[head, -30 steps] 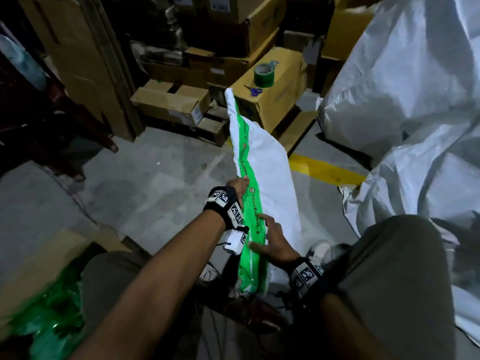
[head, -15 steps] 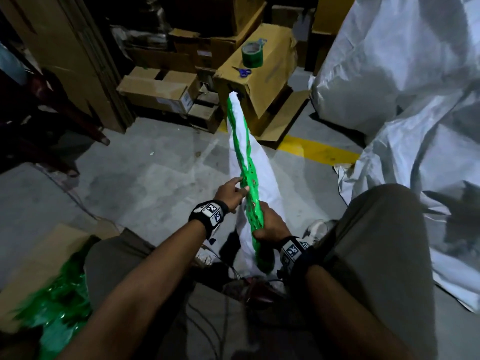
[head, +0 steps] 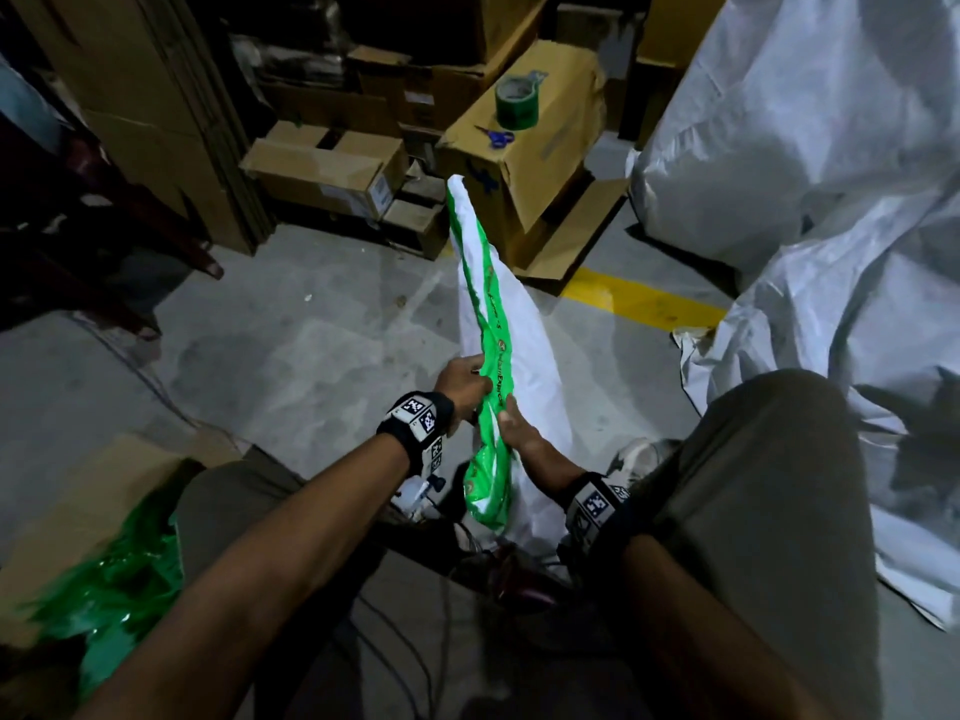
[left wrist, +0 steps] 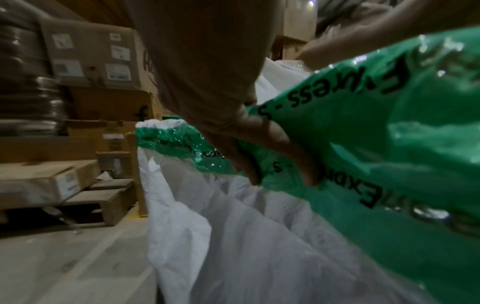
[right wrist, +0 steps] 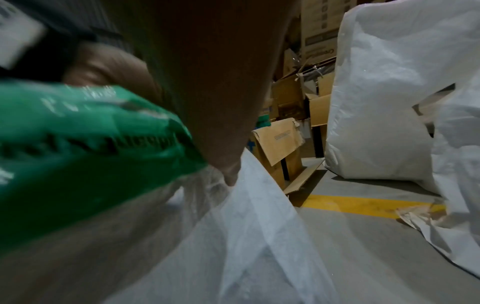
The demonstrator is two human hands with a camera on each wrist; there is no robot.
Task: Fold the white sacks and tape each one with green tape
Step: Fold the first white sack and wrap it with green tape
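A long, narrow folded white sack [head: 524, 350] stands up from between my knees, its tip leaning toward the boxes. A strip of green printed tape [head: 491, 330] runs down its left edge. My left hand [head: 475, 379] grips that taped edge, with fingers [left wrist: 259, 156] curled over the green tape [left wrist: 389, 144] and the white sack [left wrist: 233, 236] hanging below. My right hand [head: 511, 423] holds the sack just below the left, thumb on the tape. In the right wrist view, the tape [right wrist: 78, 154] and sack [right wrist: 246, 226] fill the frame. A roll of green tape [head: 517, 103] sits on a cardboard box [head: 550, 163].
Blue-handled scissors [head: 496, 135] lie beside the roll. Large white sacks [head: 805, 148] are heaped at the right. Cardboard boxes [head: 322, 163] line the back. A yellow line [head: 639, 304] crosses the concrete floor. Crumpled green plastic [head: 114, 579] lies on cardboard at lower left.
The sack has been gathered narrower along the taped edge. My right hand, flat on it a second ago, now grips it. Both hands sit closer together.
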